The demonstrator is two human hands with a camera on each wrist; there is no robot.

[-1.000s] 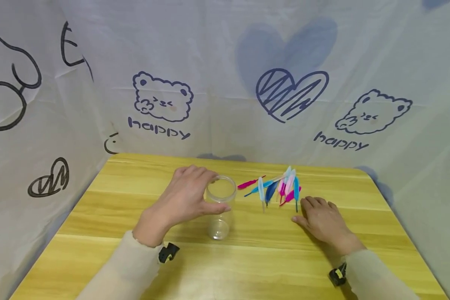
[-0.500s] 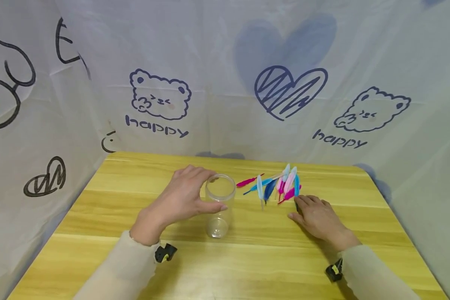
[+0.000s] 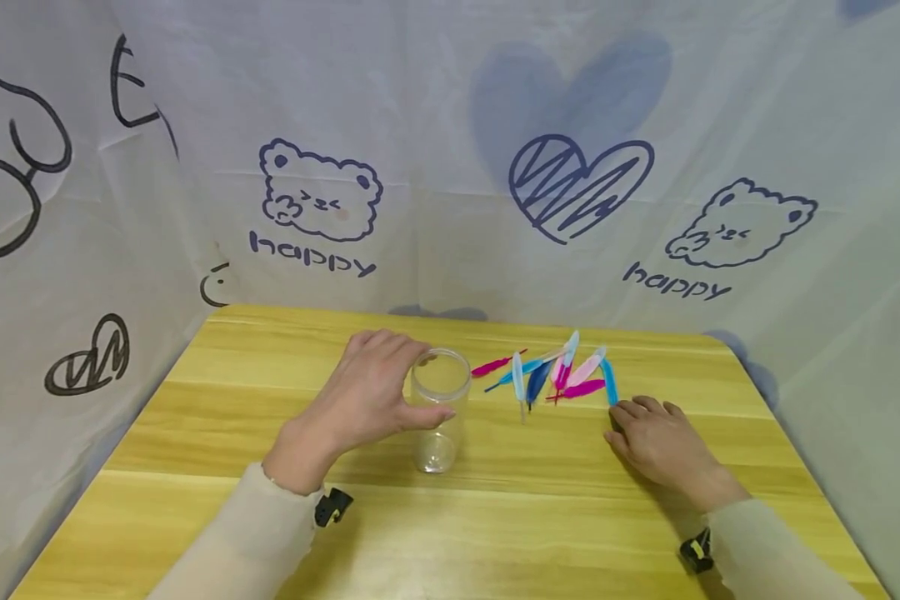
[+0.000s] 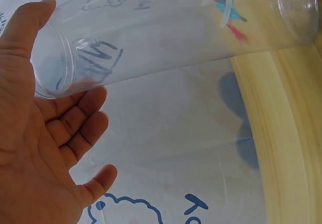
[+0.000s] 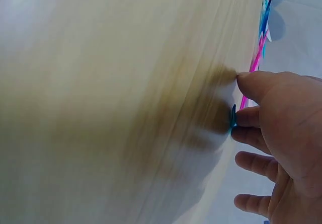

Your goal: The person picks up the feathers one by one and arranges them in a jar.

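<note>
A tall clear plastic jar (image 3: 441, 417) stands upright on the table without a lid. My left hand (image 3: 367, 387) holds it near the rim, thumb on the near side and fingers behind; the left wrist view shows the thumb (image 4: 30, 25) across the mouth end. Right of the jar lies a loose group of small feathers, with pink ones (image 3: 585, 388), a dark blue one (image 3: 538, 383) and pale ones (image 3: 518, 377). At their right end, the fingertips of my right hand (image 3: 663, 442) touch the quill end of a bright blue feather (image 3: 610, 382). My right thumb (image 5: 254, 83) stays apart from it.
The wood-patterned table (image 3: 450, 533) has its back edge against a pale cloth (image 3: 450, 250) with bear and heart drawings. Another cloth wall (image 3: 30, 467) rises along the left side. A magenta feather (image 3: 491, 367) lies just behind and right of the jar.
My right hand first reached left to the blue feather, then moved right, drawing it away from the group. A pale pink and a magenta feather turned. My left hand and the jar stayed nearly still.
</note>
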